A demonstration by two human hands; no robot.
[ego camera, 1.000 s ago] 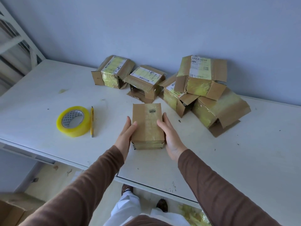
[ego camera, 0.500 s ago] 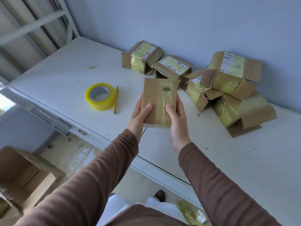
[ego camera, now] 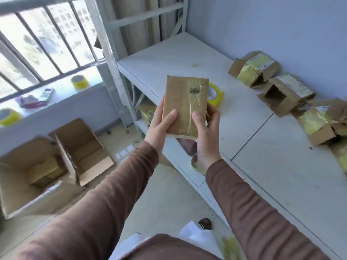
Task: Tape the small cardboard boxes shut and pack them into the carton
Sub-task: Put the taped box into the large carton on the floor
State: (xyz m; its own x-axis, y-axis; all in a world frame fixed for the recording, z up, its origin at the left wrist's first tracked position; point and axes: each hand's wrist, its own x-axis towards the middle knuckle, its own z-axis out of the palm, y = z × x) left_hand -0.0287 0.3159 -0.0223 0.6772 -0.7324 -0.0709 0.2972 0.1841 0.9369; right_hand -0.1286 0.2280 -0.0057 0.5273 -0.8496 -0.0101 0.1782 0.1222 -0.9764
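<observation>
A taped small cardboard box [ego camera: 185, 106] is held up in the air above the table's left edge. My left hand [ego camera: 159, 126] grips its left side, thumb on top. My right hand [ego camera: 205, 128] grips its right side, thumb on top too. Several untaped small boxes [ego camera: 285, 94] lie along the wall at the back right of the white table [ego camera: 272, 166]. A yellow tape roll [ego camera: 216, 93] sits on the table, half hidden behind the held box. Two open cartons stand on the floor at the left: one [ego camera: 82, 149] looks empty, the nearer one [ego camera: 28, 175] holds a small box.
A white metal rack post [ego camera: 112, 59] rises at the table's left end. A window sill [ego camera: 47, 102] carries two more yellow tape rolls, a remote and small items. Barred window beyond. My shoe [ego camera: 204, 223] shows on the floor near the table.
Both hands have lifted the taped box off the table and carried it leftward. My view has swung left, bringing the floor cartons and window into sight.
</observation>
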